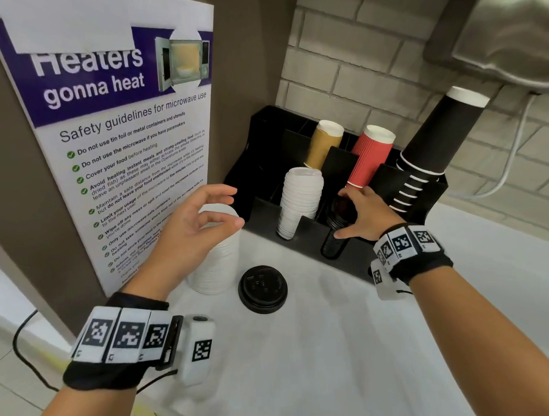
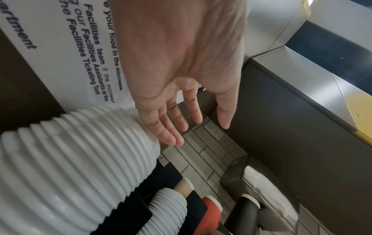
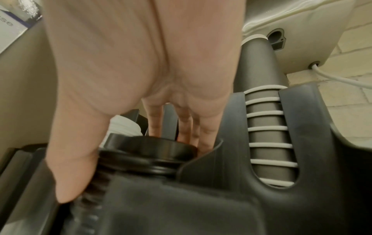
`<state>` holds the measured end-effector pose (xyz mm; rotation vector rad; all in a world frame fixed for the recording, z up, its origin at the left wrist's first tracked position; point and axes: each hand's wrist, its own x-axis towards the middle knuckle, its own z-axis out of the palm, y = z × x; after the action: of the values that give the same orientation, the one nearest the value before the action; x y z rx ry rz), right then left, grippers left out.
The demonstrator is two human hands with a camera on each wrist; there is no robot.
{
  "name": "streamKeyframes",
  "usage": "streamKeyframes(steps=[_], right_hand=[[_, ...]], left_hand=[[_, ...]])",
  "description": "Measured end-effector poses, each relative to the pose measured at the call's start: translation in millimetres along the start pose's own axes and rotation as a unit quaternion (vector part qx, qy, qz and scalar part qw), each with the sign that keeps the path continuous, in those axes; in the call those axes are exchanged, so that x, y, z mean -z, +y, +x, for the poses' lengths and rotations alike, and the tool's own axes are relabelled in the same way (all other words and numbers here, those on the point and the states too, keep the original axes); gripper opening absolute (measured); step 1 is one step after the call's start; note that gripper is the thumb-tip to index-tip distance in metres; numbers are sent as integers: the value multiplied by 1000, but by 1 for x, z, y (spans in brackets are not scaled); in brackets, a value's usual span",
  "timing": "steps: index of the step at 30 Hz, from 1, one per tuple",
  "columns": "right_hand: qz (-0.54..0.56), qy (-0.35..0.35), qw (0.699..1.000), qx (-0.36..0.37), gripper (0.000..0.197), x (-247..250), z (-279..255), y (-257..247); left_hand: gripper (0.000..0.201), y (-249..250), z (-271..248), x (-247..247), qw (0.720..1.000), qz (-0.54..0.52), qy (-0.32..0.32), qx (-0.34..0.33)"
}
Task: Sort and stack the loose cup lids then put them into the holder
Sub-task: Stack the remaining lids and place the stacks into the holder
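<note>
A black holder (image 1: 260, 216) stands at the back of the white counter. One slot holds a white lid stack (image 1: 300, 202). The slot beside it holds a black lid stack (image 1: 334, 241) (image 3: 145, 152). My right hand (image 1: 341, 214) (image 3: 135, 171) grips that black stack, thumb on its front and fingers behind its top lid. A tall stack of white lids (image 1: 217, 262) (image 2: 76, 159) stands on the counter left of the holder. My left hand (image 1: 233, 206) (image 2: 199, 133) hovers over its top, fingers spread and holding nothing. A loose black lid (image 1: 262, 288) lies on the counter.
A brown cup (image 1: 323, 144), a red ribbed cup (image 1: 370, 155) and a leaning stack of black cups (image 1: 434, 148) fill the holder's rear slots. A microwave poster (image 1: 113, 140) covers the left wall. A dispenser (image 1: 515, 42) hangs at upper right.
</note>
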<state>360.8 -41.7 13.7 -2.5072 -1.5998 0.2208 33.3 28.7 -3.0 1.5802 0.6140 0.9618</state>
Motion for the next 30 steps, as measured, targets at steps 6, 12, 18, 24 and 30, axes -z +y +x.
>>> streamKeyframes(steps=[6,12,18,24,30], right_hand=[[2,-4,1000,0,91,-1,-2,-2],[-65,-35,997,-15,95,9,-6,-9],[-48,-40,986,155,66,-21,-39,-76],[-95,-252,952,143,96,-85,-54,-125],[-79,-243,960,117,87,-104,-53,-123]], left_hand=[[38,1,0,0,1000,2,-6,7],[37,0,0,0,1000,4,-12,7],[35,1,-1,1,1000,2,-3,8],[35,0,-2,-1,1000,4,-10,4],[34,-2,-5,-3,1000,-3,-13,2]])
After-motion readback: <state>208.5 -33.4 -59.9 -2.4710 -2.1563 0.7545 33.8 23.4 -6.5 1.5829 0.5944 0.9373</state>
